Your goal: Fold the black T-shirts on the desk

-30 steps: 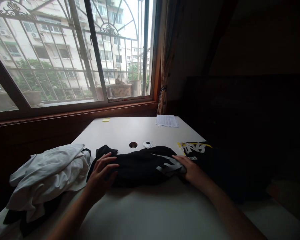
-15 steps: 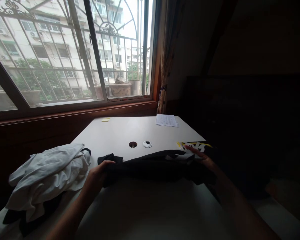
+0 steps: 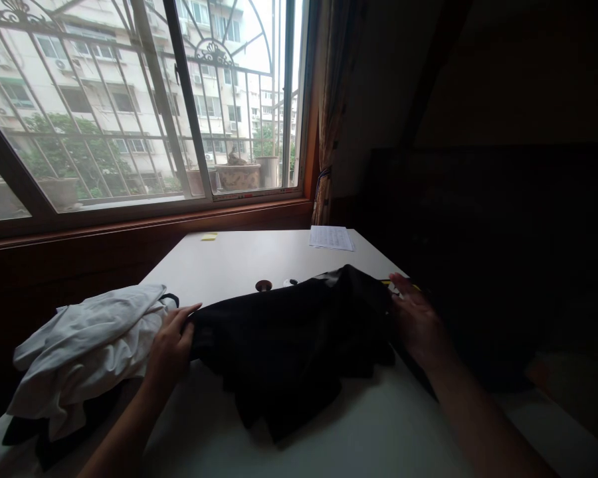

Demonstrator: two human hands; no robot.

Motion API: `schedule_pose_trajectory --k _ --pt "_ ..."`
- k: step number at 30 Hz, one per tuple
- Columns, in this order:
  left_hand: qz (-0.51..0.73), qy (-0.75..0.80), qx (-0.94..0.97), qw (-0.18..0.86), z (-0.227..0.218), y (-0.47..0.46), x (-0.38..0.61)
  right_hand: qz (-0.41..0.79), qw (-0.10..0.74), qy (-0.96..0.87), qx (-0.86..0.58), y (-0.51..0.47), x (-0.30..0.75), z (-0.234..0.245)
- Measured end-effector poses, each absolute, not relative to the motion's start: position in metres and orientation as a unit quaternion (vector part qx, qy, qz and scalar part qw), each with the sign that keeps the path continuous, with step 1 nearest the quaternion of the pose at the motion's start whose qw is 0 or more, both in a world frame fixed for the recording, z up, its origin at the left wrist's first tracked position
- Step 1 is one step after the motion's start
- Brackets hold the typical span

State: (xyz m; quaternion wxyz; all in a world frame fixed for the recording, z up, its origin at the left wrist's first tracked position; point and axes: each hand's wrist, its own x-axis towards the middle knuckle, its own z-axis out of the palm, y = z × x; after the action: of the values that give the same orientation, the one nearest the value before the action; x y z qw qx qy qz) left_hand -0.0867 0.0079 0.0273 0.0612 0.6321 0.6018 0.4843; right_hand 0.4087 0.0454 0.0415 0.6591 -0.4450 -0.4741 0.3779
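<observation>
A dark black garment (image 3: 294, 332) spreads across the white table in front of me, its lower edge hanging in uneven folds. Its exact kind cannot be made out in the dim light. At its left edge, my left hand (image 3: 172, 342) is closed on the cloth, with the index finger lying along the top. My right hand (image 3: 418, 325) is at the opposite edge, fingers bent against the fabric and partly in shadow. To the left of my left hand lies a crumpled heap of white clothing (image 3: 90, 338) with black cloth beneath it.
The white table (image 3: 229, 255) reaches toward the window. Printed sheets (image 3: 331, 238) lie at its far right and a yellow note (image 3: 209, 236) at far left. A round hole (image 3: 264, 285) and a white disc (image 3: 290, 283) show behind the garment. A tied curtain (image 3: 323, 192) hangs beyond.
The black garment has gone from a bunched strip to a wider spread, its lower edge dropping toward me. My left hand has shifted left. The white disc is now partly covered.
</observation>
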Motion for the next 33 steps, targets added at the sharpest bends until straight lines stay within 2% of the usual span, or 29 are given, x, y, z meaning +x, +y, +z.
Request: schedule_pose_trajectory --k 3,6,9,13,17,21,25,29,33 --pt "0.469 0.572 0.670 -0.065 0.028 0.006 -0.084 0.330 0.646 -0.508 -0.464 0.047 0.403 0.038" --pt "0.459 0.518 0.712 -0.117 0.034 -0.001 -0.073 0.224 0.602 -0.569 -0.513 0.049 0.401 0.031" --pt "0.398 0.418 0.814 -0.072 0.037 -0.009 -0.056 0.163 0.487 -0.655 -0.554 0.051 0.400 0.020" --pt "0.227 0.322 0.919 0.012 0.030 -0.017 -0.032 0.115 0.351 -0.724 -0.583 0.052 0.398 -0.002" --pt "0.163 0.300 0.939 0.033 0.023 -0.017 -0.022 0.115 0.270 -0.757 -0.584 0.053 0.398 -0.016" --pt "0.192 0.312 0.930 0.036 0.021 -0.012 -0.026 0.136 0.274 -0.763 -0.569 0.053 0.397 -0.010" --pt "0.294 0.400 0.861 0.108 0.019 -0.008 -0.037 0.160 0.301 -0.762 -0.550 0.052 0.395 0.000" --pt "0.480 0.530 0.677 0.175 0.030 -0.009 -0.052 0.107 0.365 -0.740 -0.555 0.054 0.398 0.003" --pt "0.632 0.548 0.440 0.326 0.052 -0.011 -0.074 0.012 0.444 -0.704 -0.555 0.056 0.403 0.009"
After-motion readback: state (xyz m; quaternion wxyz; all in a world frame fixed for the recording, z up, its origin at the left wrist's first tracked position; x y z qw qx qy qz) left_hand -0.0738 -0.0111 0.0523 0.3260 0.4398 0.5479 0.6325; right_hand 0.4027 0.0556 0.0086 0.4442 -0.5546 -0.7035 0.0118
